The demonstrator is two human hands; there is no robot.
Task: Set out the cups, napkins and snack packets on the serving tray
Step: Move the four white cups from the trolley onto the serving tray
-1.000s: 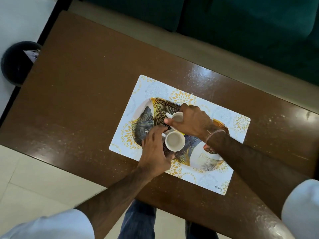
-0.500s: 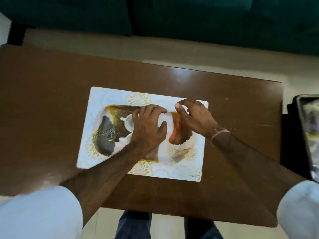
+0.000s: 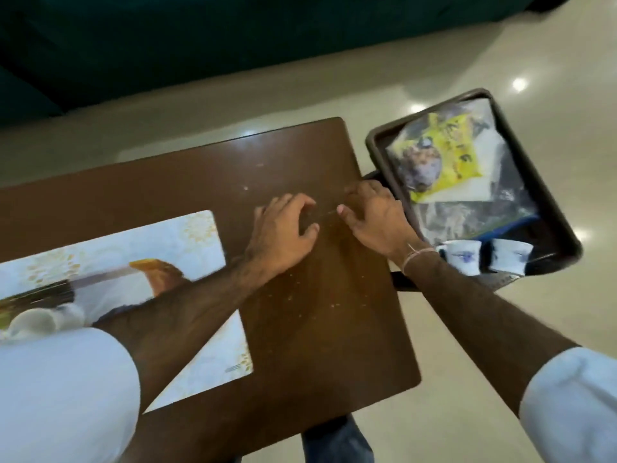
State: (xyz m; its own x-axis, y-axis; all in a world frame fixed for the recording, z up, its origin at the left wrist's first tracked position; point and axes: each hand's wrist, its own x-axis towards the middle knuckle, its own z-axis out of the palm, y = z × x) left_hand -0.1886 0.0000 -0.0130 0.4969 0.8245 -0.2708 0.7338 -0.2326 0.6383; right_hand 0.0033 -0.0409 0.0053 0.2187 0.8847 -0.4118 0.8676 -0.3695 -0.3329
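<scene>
- Left hand and right hand hover side by side over the brown tabletop, each grip apart, empty.
- Snack packet and two cups sit in the dark tray beside the tabletop, above pale floor.

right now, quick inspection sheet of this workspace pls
surface: brown table, small crumbs, patterned placemat at left
job's things: dark tray off the table's right end holds a yellow snack packet, clear packets, white napkins, two white cups; one cup on the mat, blurred
clutter: nothing seen
grippers: left hand and right hand empty, over the table near the tray
cables: nothing seen
surroundings: pale tiled floor, dark green sofa
</scene>
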